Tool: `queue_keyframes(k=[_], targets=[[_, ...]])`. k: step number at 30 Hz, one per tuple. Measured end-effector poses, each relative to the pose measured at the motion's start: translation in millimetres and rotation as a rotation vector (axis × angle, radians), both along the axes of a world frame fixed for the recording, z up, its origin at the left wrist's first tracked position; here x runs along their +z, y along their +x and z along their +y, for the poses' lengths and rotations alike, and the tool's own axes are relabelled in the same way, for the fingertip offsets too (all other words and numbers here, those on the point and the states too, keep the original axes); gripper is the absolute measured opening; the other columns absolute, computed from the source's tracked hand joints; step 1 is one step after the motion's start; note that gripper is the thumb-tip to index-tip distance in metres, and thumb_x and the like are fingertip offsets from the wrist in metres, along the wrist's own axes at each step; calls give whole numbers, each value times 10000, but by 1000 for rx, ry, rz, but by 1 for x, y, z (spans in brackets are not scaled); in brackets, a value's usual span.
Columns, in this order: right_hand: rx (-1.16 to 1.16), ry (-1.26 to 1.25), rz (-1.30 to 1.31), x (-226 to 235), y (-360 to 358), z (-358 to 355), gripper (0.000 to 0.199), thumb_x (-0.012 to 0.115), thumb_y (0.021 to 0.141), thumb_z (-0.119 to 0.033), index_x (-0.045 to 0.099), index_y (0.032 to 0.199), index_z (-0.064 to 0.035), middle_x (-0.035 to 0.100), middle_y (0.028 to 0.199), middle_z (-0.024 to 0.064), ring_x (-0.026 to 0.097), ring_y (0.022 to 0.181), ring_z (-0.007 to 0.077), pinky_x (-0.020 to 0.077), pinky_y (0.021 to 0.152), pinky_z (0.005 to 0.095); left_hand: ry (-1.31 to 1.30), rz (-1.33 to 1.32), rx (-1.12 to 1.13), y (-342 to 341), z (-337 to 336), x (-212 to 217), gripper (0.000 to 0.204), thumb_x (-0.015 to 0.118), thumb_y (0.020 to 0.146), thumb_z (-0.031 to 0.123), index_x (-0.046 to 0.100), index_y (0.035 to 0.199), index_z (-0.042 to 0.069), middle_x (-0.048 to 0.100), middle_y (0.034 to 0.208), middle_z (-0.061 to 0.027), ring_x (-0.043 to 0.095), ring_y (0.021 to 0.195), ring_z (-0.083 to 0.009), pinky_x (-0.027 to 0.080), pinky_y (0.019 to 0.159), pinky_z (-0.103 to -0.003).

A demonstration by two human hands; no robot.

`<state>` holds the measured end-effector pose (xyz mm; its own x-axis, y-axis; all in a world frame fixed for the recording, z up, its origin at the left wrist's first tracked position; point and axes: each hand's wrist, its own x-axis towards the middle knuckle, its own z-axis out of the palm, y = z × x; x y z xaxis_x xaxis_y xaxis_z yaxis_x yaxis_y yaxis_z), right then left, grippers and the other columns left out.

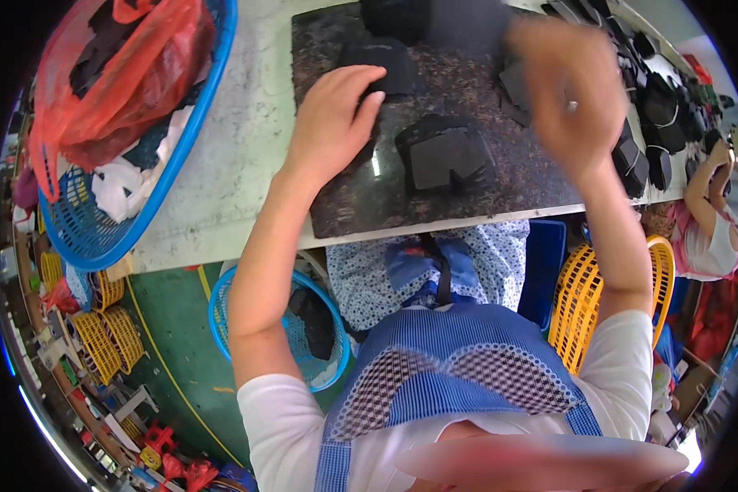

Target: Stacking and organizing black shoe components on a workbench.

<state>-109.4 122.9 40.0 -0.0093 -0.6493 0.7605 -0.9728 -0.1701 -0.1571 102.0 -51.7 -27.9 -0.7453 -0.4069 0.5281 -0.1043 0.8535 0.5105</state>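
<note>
My left hand rests at the left of a dark board, fingers stretched and thumb apart. Its fingertips touch the edge of a flat black piece. Blurred by motion, my right hand is over the board's right side. A smeared dark grey piece appears pinched at its fingertips. Between my hands and nearer to me lies a dark grey piece with a notched lower edge, on top of a larger black one. Another grey piece lies partly behind my right hand.
A blue basket with a red plastic bag stands at the table's left. Bundled black pieces line the right side. Below are a light blue basket and a yellow basket. Another person sits at far right.
</note>
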Motion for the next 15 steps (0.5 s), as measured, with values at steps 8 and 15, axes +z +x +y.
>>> queue_keyframes(k=[8,15], targets=[[59,261,-54,-15,10,65,305,769,810,-164,700,1088,-59,677,1109,99,637,1074,309,497,940,429,625,225,-854,2,132,116,147,637,902,84,779,930,60,725,1075,-98,698,907,-262,565,809,-350],[-435,401,-197,-29,-87,78,296,767,828,-123,714,1116,-76,688,1132,100,624,1123,306,484,974,384,635,304,-1064,-27,127,118,169,617,916,81,775,969,52,729,1094,-96,709,907,-259,582,782,-351]])
